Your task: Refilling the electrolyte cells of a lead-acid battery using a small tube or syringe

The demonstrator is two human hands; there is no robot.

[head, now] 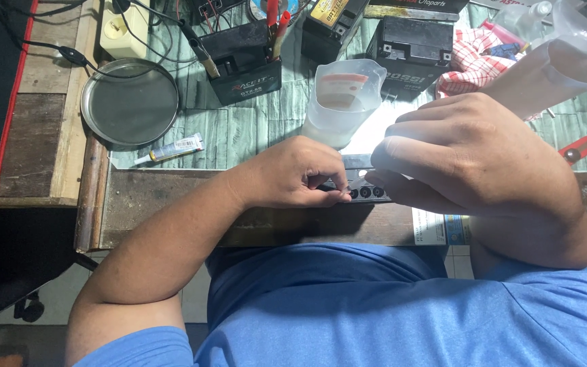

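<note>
A small black battery [368, 191] with a row of round filler holes along its top lies at the near edge of the workbench, mostly hidden by my hands. My left hand [300, 173] pinches at the holes with thumb and fingertips; whether a small part sits between them cannot be told. My right hand [470, 153] rests curled over the battery's right side, fingers pressing on it. Just behind the battery stands a translucent plastic measuring jug [341, 98].
A round metal tray [129, 102] and a small glue tube [171, 149] lie at left. Black batteries [246, 61] [412, 41] stand at the back, one with clip leads. A clear plastic bottle [552, 61], checked cloth [470, 61] and red cutter [582, 147] sit at right.
</note>
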